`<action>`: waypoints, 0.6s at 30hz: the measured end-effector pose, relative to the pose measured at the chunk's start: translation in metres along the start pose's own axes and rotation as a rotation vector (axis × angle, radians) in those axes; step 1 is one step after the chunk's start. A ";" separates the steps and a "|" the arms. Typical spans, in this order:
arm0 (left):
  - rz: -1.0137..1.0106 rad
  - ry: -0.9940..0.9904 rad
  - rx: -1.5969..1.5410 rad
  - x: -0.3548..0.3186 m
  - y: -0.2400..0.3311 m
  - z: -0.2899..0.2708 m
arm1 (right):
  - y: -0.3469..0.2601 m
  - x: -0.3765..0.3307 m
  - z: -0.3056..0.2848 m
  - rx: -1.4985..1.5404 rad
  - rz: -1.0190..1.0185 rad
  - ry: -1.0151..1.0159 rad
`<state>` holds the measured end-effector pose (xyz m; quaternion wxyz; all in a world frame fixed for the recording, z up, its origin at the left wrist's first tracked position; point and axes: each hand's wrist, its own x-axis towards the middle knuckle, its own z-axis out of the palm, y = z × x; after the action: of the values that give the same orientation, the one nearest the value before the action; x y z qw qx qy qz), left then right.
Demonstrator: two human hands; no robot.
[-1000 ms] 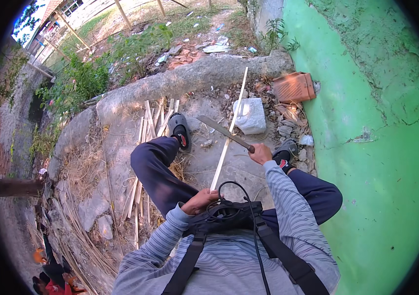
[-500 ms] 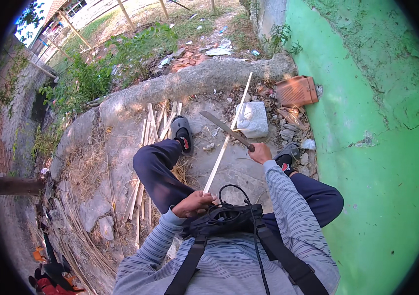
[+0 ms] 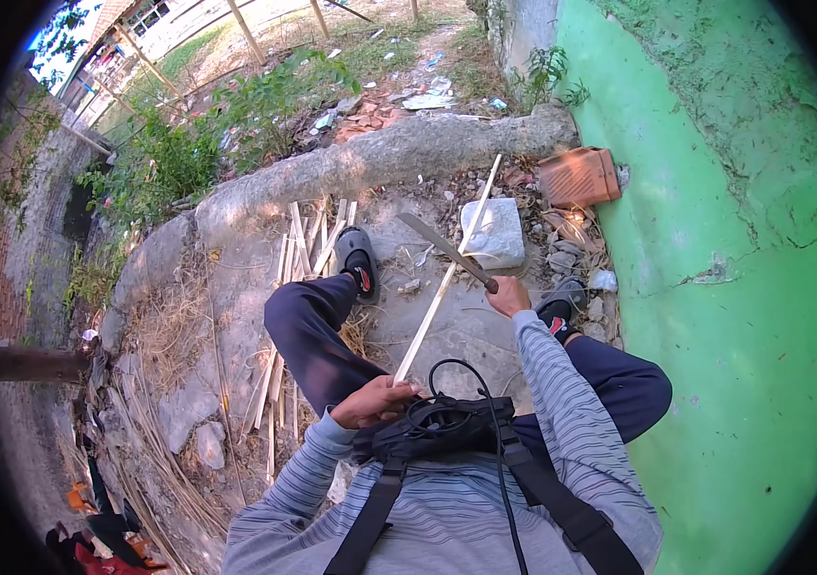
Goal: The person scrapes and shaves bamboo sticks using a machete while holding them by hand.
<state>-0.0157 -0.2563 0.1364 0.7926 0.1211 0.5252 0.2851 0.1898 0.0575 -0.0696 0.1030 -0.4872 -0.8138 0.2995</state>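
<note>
My left hand (image 3: 375, 401) is closed around the near end of a long pale wooden strip (image 3: 425, 329), close to my waist. The strip slants away to the upper right, and its far part passes over a whitish stone block (image 3: 500, 235). In my right hand (image 3: 507, 296) is the handle of a machete (image 3: 444, 245), fingers wrapped round it. The blade points to the upper left and crosses the strip near the block. Whether the blade touches the strip or hovers above it, I cannot tell.
More split strips (image 3: 308, 240) lie beside my left shoe (image 3: 358, 261). An orange hollow brick (image 3: 578, 177) rests against the green wall (image 3: 725, 383) on the right. A low concrete ledge (image 3: 351, 165) curves across the far side. Long thin canes (image 3: 154, 460) lie at the left.
The strip's far end has swung slightly right and drawn nearer, now lying over the block. The machete has shifted a little to the right along with it. Both hands keep their hold.
</note>
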 end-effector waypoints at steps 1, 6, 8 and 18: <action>0.006 0.003 -0.055 0.005 -0.001 -0.004 | -0.001 0.000 0.000 -0.033 -0.010 -0.041; -0.032 0.027 -0.001 0.006 -0.007 -0.003 | -0.016 -0.029 0.016 -0.055 -0.232 -0.174; -0.040 0.003 -0.003 0.004 -0.011 -0.008 | -0.022 -0.036 0.017 -0.105 -0.363 -0.211; -0.074 -0.028 -0.209 -0.031 -0.035 -0.040 | -0.019 -0.024 0.030 0.047 -0.196 -0.133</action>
<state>-0.0491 -0.3069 0.1256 0.8183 0.0225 0.4854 0.3072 0.1739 0.0192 -0.0788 0.0889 -0.3820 -0.8552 0.3388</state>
